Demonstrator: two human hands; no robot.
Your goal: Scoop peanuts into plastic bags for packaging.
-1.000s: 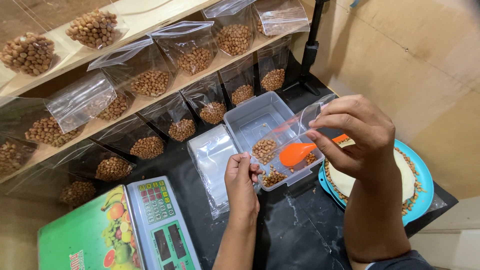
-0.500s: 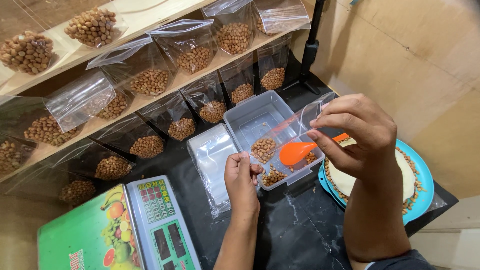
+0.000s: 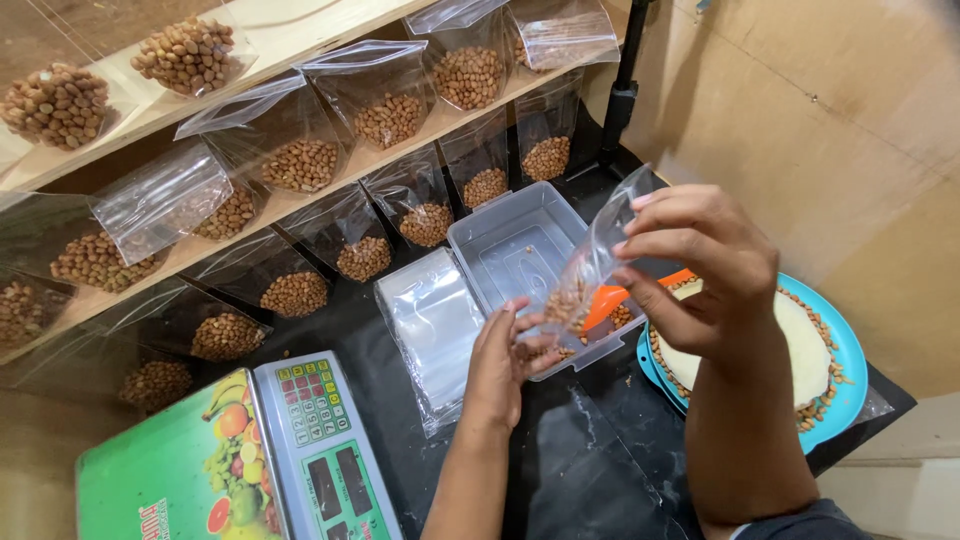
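Single head-mounted view, looking steeply down at close range; hands at 5 o'clock, scale (image 3: 240, 455) at 7 o'clock, shelf (image 3: 300, 30) at 11 o'clock

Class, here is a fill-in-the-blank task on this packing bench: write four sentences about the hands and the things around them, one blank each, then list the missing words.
1. The right hand holds a small clear bag partly filled with ____.
2. Below the bag, an ____ scoop lies in the clear plastic tub.
3. The left hand touches the ____ of the bag.
4. The plate at the right has a ____ rim.

Missing words: peanuts; orange; bottom; blue
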